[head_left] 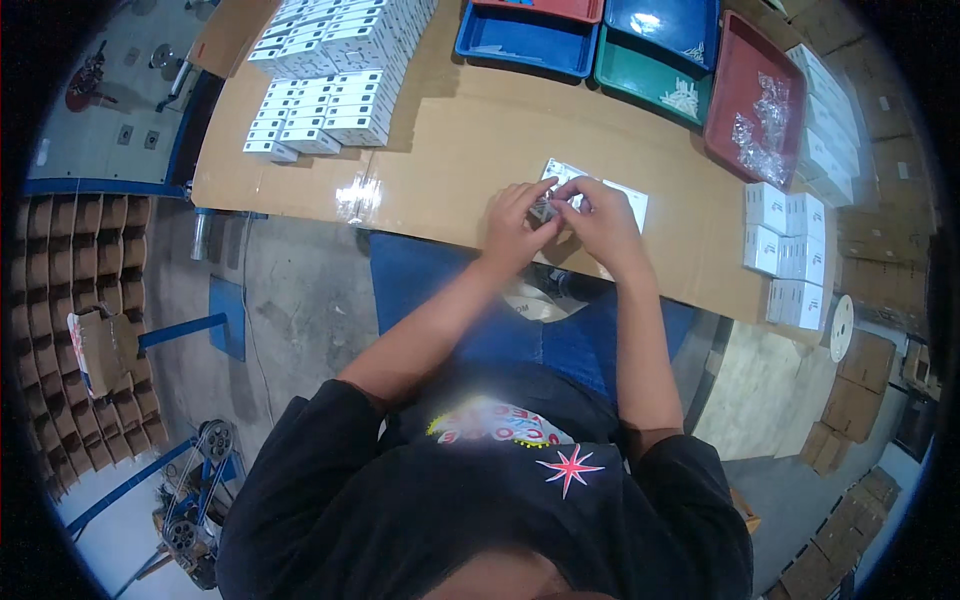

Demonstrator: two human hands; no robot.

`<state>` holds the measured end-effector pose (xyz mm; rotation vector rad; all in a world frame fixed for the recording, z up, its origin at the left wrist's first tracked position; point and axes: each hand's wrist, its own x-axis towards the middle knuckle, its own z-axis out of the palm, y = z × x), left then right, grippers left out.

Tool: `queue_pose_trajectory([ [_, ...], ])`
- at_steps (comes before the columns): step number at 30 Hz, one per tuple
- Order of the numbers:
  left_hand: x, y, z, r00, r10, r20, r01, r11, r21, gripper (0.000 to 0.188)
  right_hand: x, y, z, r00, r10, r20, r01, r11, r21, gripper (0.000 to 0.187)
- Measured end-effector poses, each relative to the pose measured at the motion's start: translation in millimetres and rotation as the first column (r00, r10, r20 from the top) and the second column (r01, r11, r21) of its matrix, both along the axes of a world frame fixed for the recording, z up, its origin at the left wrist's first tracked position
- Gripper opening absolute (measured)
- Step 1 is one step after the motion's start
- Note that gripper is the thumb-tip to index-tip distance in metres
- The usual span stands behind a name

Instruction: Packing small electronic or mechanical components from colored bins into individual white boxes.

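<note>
My left hand (514, 228) and my right hand (606, 226) meet at the table's near edge, thumbs and fingertips drawn together. Between them is a small shiny packet (546, 208) that looks like clear plastic, pinched from both sides. Its contents are too small to make out. Just beyond the fingers lies a white box (564, 170), partly covered by my hands. A flat white piece (636, 204) shows at the right of my right hand; I cannot tell if it belongs to the box.
Stacked white boxes (345, 110) fill the table's far left. At the back stand a blue tray (525, 48), a green tray (632, 88) with white plastic parts, and a red tray (727, 120) holding clear bags. More white boxes (783, 240) stand at the right edge.
</note>
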<state>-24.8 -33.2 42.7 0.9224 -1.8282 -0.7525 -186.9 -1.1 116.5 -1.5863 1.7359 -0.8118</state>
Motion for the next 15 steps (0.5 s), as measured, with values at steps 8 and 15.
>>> queue_pose_trajectory([
  [8,4,0,-7,0.998,-0.037,-0.049,0.041,0.996,0.085,0.053,1,7,-1,0.998,0.046,-0.033,-0.05,0.992,-0.119,0.017],
  [15,2,4,3,0.998,-0.052,-0.031,0.055,0.991,0.118,0.051,-10,7,-16,0.996,-0.02,0.088,0.011,0.995,0.102,0.02],
])
